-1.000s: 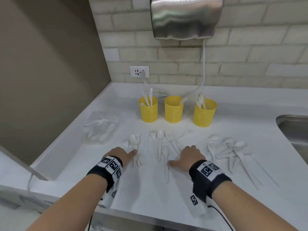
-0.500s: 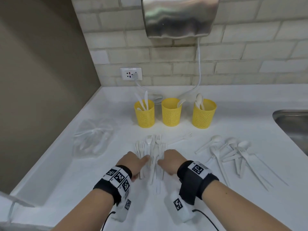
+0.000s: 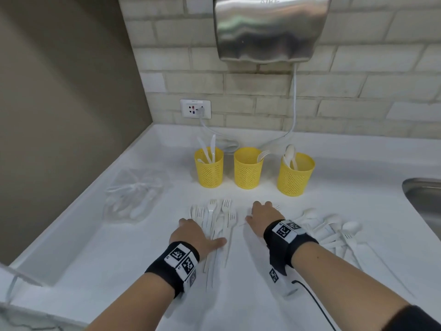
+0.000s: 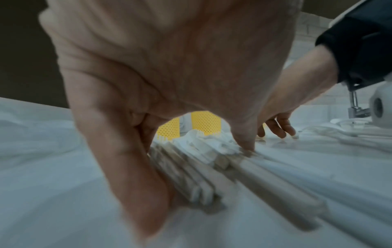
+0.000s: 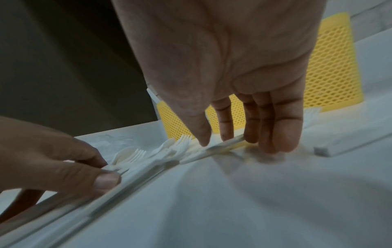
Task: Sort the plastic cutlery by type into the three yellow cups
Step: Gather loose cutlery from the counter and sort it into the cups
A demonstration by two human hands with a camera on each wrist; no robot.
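Note:
Three yellow mesh cups stand in a row: the left cup (image 3: 209,169) holds knives, the middle cup (image 3: 248,169) a fork, the right cup (image 3: 296,175) spoons. In front of them lies a gathered bundle of white forks (image 3: 218,223) (image 4: 212,159). My left hand (image 3: 198,232) straddles its handles, fingers on one side and thumb on the other, pinching them together. My right hand (image 3: 262,213) is to the right of the bundle. Its straight fingertips (image 5: 284,134) touch down around a single fork (image 5: 220,145) lying apart.
A loose heap of spoons and forks (image 3: 334,232) lies at the right. A clear bag of cutlery (image 3: 133,197) sits at the left. A steel sink (image 3: 427,199) is at the far right, and a hand dryer (image 3: 269,27) hangs above the cups.
Both hands swept the scattered forks into one bundle. The right hand then left the bundle and moved right and forward onto the lone fork; the left stays on the bundle.

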